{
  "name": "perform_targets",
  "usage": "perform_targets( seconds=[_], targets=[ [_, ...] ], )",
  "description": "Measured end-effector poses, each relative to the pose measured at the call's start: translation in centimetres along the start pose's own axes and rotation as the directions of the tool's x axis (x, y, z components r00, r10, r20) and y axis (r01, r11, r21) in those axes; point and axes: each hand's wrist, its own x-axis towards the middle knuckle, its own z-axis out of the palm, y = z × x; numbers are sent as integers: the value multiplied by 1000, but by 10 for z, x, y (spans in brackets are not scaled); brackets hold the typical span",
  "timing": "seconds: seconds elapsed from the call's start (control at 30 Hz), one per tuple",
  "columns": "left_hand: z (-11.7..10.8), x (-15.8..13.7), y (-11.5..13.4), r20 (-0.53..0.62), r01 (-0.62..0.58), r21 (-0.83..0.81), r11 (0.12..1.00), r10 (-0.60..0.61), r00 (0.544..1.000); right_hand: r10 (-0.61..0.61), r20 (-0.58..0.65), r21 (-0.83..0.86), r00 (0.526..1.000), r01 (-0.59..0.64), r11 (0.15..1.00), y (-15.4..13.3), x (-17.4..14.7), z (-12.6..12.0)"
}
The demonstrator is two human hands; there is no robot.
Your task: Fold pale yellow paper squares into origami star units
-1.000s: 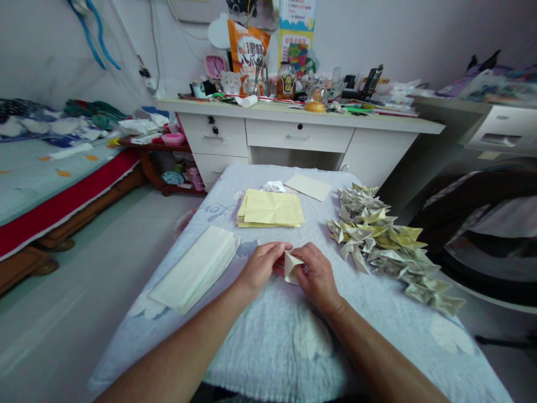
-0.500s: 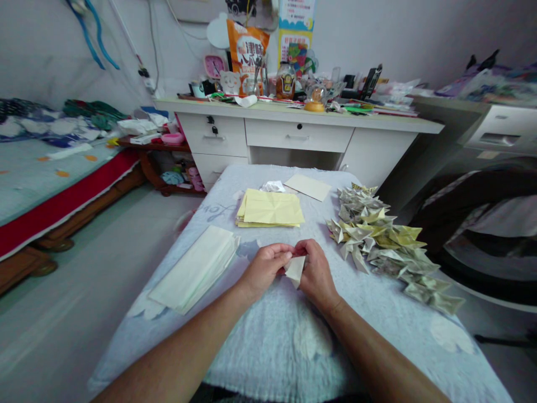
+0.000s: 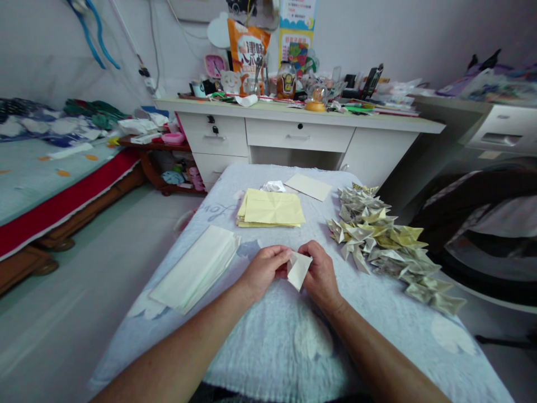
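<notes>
A: Pinching the folded paper piece (image 3: 299,269) between left hand (image 3: 265,270) and right hand (image 3: 321,275), fingers closed on it, we hold it above the table (image 3: 268,347).
B: Since a second ago its flap has turned outward; the folded pile (image 3: 386,246) lies at two o'clock.

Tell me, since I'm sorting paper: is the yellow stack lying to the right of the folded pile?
No, the yellow stack lies left of the folded pile, beyond the hands holding the folded paper.

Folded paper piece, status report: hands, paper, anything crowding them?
Left hand and right hand both pinch the folded paper piece. Held just above the cloth-covered table. Folded pile lies right, apart.
</notes>
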Motion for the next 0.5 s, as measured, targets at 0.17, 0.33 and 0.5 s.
perform_targets(
  seconds=[0.17,0.33,0.5],
  targets=[
    [1,0,5,-45,-41,28,999,42,998,-33,39,75,999,30,997,-3,1,-3],
    [-1,-1,11,-85,-110,113,987,120,989,-24,60,105,998,17,994,-3,0,-6],
    [-4,-1,11,-112,-114,184,976,136,984,16,113,120,994,-30,992,-2,-1,-5]
  ],
)
